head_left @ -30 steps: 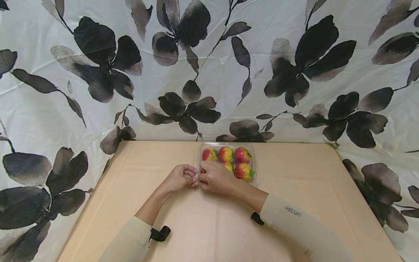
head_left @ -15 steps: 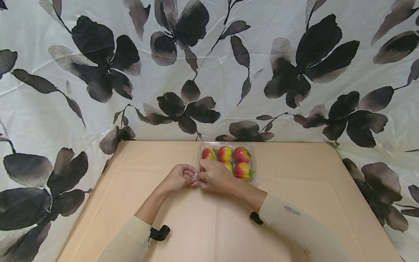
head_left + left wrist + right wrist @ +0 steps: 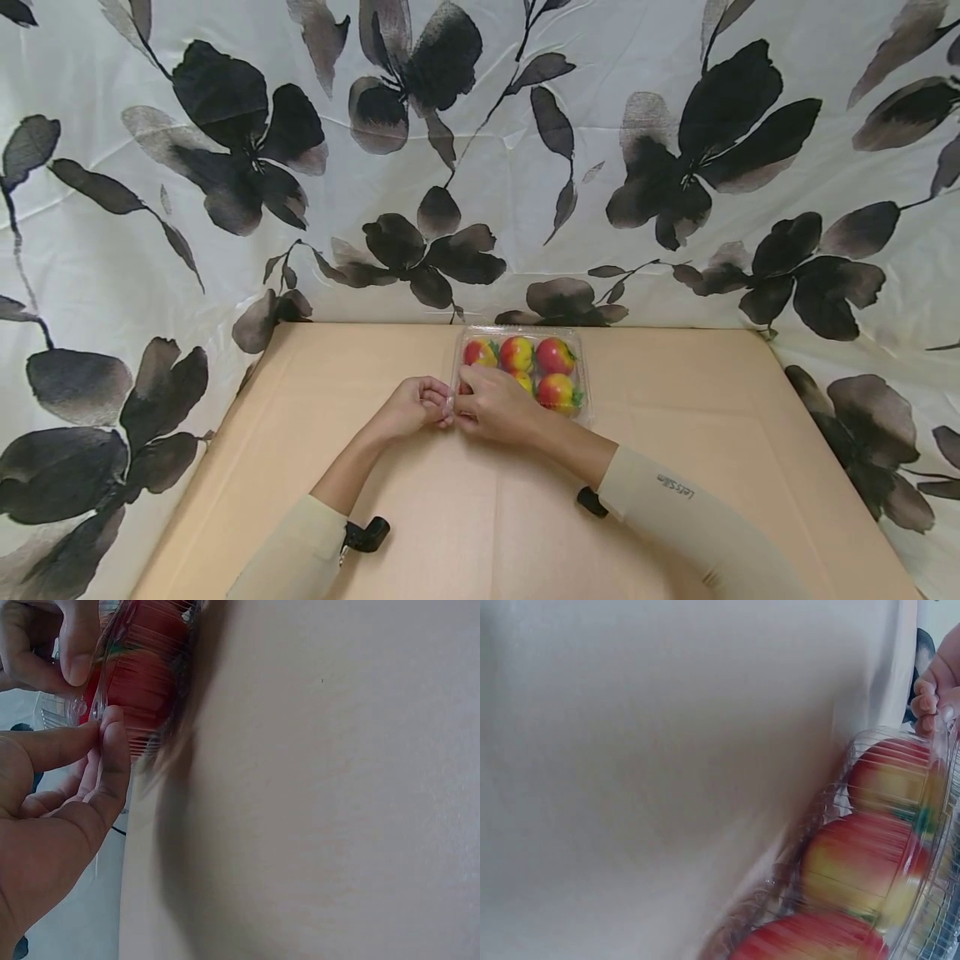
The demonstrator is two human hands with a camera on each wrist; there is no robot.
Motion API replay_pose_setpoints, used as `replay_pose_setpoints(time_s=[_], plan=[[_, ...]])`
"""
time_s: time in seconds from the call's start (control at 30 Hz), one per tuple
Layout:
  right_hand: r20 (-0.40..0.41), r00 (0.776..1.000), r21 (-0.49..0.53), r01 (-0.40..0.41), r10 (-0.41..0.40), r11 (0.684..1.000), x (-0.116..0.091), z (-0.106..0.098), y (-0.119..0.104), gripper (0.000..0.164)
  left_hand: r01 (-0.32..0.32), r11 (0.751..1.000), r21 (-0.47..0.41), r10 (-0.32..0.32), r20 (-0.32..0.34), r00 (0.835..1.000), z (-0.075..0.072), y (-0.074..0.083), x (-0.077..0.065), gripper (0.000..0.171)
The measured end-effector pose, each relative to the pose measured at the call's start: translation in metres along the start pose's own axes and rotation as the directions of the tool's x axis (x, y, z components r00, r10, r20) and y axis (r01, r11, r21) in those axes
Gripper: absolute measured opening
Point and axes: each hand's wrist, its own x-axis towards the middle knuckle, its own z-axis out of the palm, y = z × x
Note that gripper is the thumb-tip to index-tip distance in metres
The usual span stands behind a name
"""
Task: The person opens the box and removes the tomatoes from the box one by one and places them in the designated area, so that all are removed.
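Both hands at the left side of a clear fruit box

The clear plastic box [image 3: 517, 330] lies at the middle of the table's [image 3: 690, 417] far edge. Inside are red-and-yellow fruits [image 3: 556, 356], in rows of three running along that edge. The right hand [image 3: 497, 407] covers the box's near left part, so in the head view one fruit in the near row is almost wholly hidden and its neighbour partly so. The right wrist view shows all three of that row, blurred through the ribbed wall, the lowest cut off by the frame. The left hand [image 3: 410, 407] pinches the rim at the left side; the right hand, its fingers curled, seems to pinch it just beside. Whether the rim is fastened cannot be made out.
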Motion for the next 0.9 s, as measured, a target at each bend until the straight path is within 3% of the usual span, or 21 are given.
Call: replay_pose_setpoints(time_s=[0.17,0.4,0.6,0.9], plan=[[0.003,1.0,0.013,-0.003,0.003,1.0,0.0,-0.005,0.0,0.005,0.01,1.0,0.006,-0.01,-0.01,1.0,0.0,0.003,-0.002,0.029],[0.083,0.997,-0.016,-0.004,0.006,1.0,-0.002,-0.014,0.001,0.01,0.002,1.0,0.029,-0.001,-0.012,1.0,-0.001,0.002,-0.001,0.03],[0.131,0.991,-0.011,-0.006,0.008,1.0,-0.003,-0.023,0.001,0.022,0.011,1.0,0.021,-0.01,-0.034,0.999,-0.003,0.004,-0.001,0.03],[0.153,0.988,0.003,-0.012,0.012,1.0,-0.006,-0.025,0.002,0.026,0.024,1.0,-0.003,-0.024,-0.063,0.998,-0.001,0.003,-0.001,0.031]])
